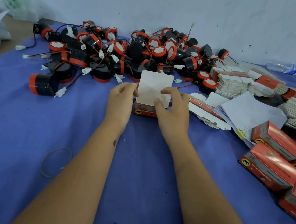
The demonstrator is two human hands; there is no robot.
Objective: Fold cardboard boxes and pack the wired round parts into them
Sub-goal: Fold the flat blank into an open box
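Both my hands, left (121,98) and right (171,107), pinch one small red cardboard box (146,111); white flap (154,87) upright, pointing toward the heap of black-and-red wired round parts (131,55).

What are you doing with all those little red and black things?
A person is putting together a small red cardboard box on the blue cloth. The left hand and the right hand both hold it, with its white flap standing up open. Behind it lies a big pile of wired round parts, waiting to be packed. On the right sit flat unfolded boxes and several finished boxes.
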